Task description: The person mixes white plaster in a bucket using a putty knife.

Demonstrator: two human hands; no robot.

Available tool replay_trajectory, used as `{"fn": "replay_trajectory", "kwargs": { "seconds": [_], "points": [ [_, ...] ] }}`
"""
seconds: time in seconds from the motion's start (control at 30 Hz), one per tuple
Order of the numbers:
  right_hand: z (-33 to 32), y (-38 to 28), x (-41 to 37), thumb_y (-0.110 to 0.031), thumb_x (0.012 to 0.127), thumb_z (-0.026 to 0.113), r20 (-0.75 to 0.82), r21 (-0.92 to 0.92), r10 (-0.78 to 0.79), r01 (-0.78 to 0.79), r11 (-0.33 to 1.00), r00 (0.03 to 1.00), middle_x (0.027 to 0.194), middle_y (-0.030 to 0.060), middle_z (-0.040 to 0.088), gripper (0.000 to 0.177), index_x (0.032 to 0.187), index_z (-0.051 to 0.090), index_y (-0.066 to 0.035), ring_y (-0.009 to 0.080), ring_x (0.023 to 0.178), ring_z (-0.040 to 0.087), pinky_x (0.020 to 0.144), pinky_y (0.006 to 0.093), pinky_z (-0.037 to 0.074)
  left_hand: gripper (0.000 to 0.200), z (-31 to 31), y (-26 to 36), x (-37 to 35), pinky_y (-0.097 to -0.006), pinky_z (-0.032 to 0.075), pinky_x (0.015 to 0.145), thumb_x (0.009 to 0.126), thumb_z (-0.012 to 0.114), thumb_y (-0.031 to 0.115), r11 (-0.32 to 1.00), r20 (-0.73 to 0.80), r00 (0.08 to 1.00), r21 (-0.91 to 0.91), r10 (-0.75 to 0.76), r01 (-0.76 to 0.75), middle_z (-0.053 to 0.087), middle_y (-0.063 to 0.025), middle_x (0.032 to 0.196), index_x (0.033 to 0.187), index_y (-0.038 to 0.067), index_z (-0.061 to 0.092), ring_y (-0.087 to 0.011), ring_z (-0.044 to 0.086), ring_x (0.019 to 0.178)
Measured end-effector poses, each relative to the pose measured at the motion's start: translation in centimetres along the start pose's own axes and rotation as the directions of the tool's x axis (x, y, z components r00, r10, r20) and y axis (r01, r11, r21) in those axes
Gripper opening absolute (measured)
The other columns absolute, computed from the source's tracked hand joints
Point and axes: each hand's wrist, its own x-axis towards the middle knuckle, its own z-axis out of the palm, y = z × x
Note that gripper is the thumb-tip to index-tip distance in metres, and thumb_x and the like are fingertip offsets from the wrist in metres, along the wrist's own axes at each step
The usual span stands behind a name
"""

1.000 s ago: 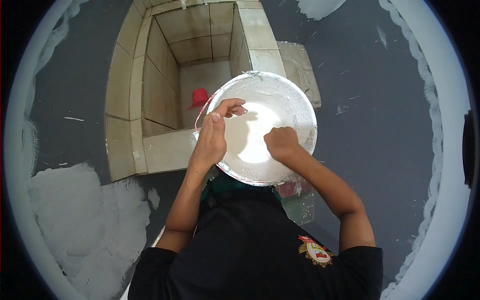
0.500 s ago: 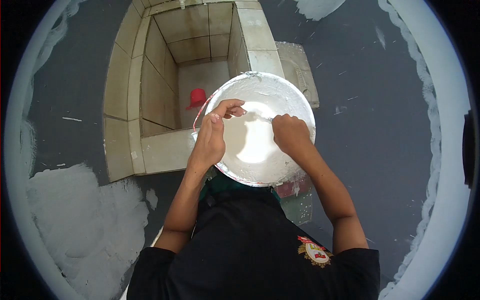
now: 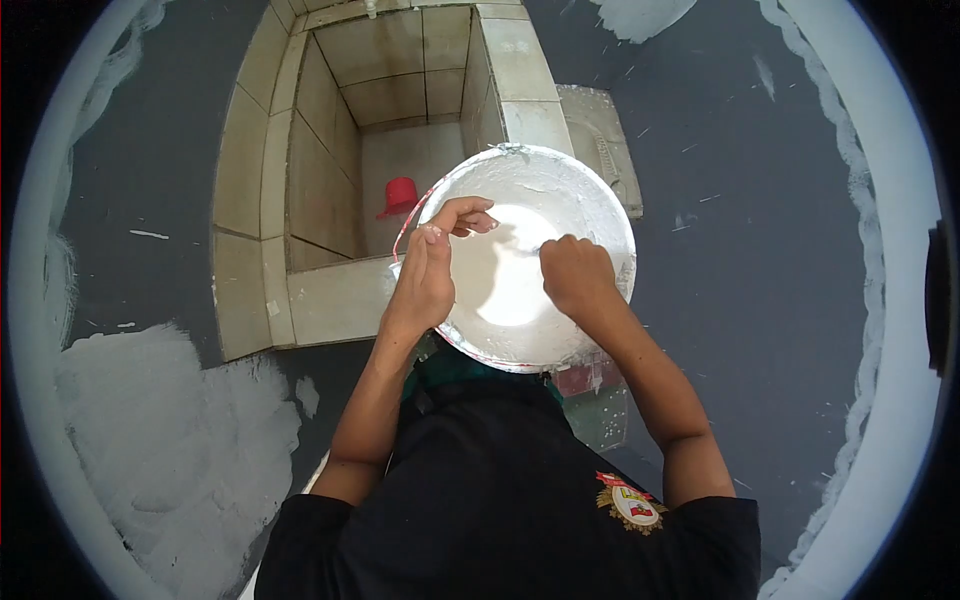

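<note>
A round white bucket (image 3: 590, 190) with a whitish coating on its inner wall stands in front of my body, bright light falling on the pale material inside. Over its left side is my left hand (image 3: 436, 265), raised with curved fingers apart and white smears on the fingertips; nothing shows in it. My right hand (image 3: 578, 275) is closed in a fist over the bucket's right part. A small thin piece seems to stick out from its left side, but what it grips is mostly hidden. The red-and-white handle (image 3: 408, 225) hangs at the bucket's left rim.
A tiled basin (image 3: 340, 300) lies beyond and left of the bucket, with a red dipper (image 3: 400, 195) inside. Behind the bucket on the right is a pale ribbed slab (image 3: 605, 150). White patches (image 3: 180, 430) mark the dark grey surface around.
My right hand has shifted slightly left over the bucket. My left hand keeps nearly the same pose. The whole view has moved a little.
</note>
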Motion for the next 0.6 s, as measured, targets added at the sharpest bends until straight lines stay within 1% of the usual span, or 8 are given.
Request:
{"fn": "replay_trajectory", "kwargs": {
  "seconds": [0.07,0.17,0.3,0.4,0.43,0.53,0.57,0.6],
  "points": [
    [0.3,0.4,0.6,-0.008,0.082,0.058,-0.079,-0.021,0.016,-0.017,1.000,0.997,0.080,0.0210,0.067,0.012,0.081,0.066,0.000,0.0372,0.077,0.069,0.068,0.0471,0.055,0.085,0.0,0.0,0.0,-0.0382,0.042,0.094,0.103,0.007,0.059,1.000,0.003,1.000,-0.005,0.006,-0.006,0.066,-0.0178,0.100,0.122,-0.006,0.057,-0.0271,0.060,0.100],
    [1.6,-0.4,1.9,-0.007,0.080,0.061,-0.217,0.010,0.009,-0.007,1.000,0.976,0.081,0.0190,0.069,0.012,0.079,0.071,-0.003,0.0316,0.077,0.071,0.065,0.0420,0.057,0.084,0.1,-0.1,-0.1,-0.0383,0.042,0.095,0.103,0.007,0.059,1.000,-0.002,1.000,-0.011,0.003,-0.003,0.066,-0.0179,0.100,0.121,-0.006,0.057,-0.0270,0.060,0.099],
    [3.8,-2.0,2.6,-0.009,0.077,0.061,-0.257,0.100,-0.133,0.163,0.982,0.957,0.079,0.0204,0.068,0.011,0.074,0.069,-0.002,0.0340,0.074,0.071,0.065,0.0444,0.056,0.084,0.1,-0.1,0.0,-0.0379,0.042,0.095,0.103,0.007,0.059,1.000,0.000,1.000,-0.015,0.001,-0.001,0.066,-0.0179,0.100,0.121,-0.006,0.057,-0.0272,0.060,0.099],
    [3.9,-2.3,1.8,-0.008,0.077,0.060,-0.081,0.157,-0.275,0.284,0.946,0.958,0.080,0.0202,0.068,0.011,0.074,0.069,-0.002,0.0358,0.075,0.070,0.066,0.0457,0.056,0.084,0.0,0.0,0.0,-0.0378,0.042,0.095,0.103,0.007,0.059,1.000,0.008,1.000,-0.013,0.004,-0.004,0.066,-0.0179,0.100,0.121,-0.006,0.058,-0.0275,0.060,0.099],
    [3.6,-2.4,1.7,-0.008,0.077,0.062,0.045,0.144,-0.274,0.266,0.953,0.961,0.086,0.0197,0.069,0.011,0.081,0.070,-0.003,0.0366,0.081,0.071,0.071,0.0462,0.056,0.084,0.0,-0.1,0.0,-0.0377,0.042,0.095,0.103,0.007,0.059,1.000,0.009,1.000,-0.008,0.004,-0.004,0.066,-0.0179,0.100,0.121,-0.006,0.058,-0.0275,0.060,0.099],
    [2.5,-1.8,0.6,-0.010,0.078,0.064,0.251,0.132,-0.260,0.233,0.964,0.932,0.091,0.0194,0.070,0.014,0.090,0.070,-0.005,0.0362,0.087,0.070,0.075,0.0459,0.056,0.084,-0.1,-0.1,0.0,-0.0376,0.042,0.095,0.103,0.007,0.059,1.000,0.009,1.000,0.001,0.000,0.000,0.066,-0.0180,0.100,0.121,-0.005,0.058,-0.0275,0.060,0.099],
    [2.5,-1.3,0.4,-0.010,0.079,0.065,0.338,0.102,-0.221,0.198,0.975,0.915,0.096,0.0187,0.070,0.018,0.096,0.070,-0.007,0.0348,0.091,0.070,0.078,0.0453,0.056,0.084,0.0,-0.2,-0.1,-0.0376,0.042,0.095,0.103,0.007,0.059,1.000,0.008,1.000,-0.002,0.001,-0.001,0.066,-0.0180,0.100,0.121,-0.005,0.058,-0.0275,0.060,0.100],
    [2.2,-0.7,0.2,-0.010,0.079,0.065,0.354,0.065,-0.186,0.175,0.983,0.917,0.096,0.0184,0.070,0.017,0.095,0.070,-0.007,0.0342,0.090,0.071,0.077,0.0451,0.056,0.085,0.0,-0.3,0.0,-0.0376,0.042,0.095,0.103,0.007,0.060,1.000,0.008,1.000,-0.006,0.003,-0.003,0.066,-0.0181,0.100,0.121,-0.005,0.058,-0.0275,0.061,0.100]
  ]
}}
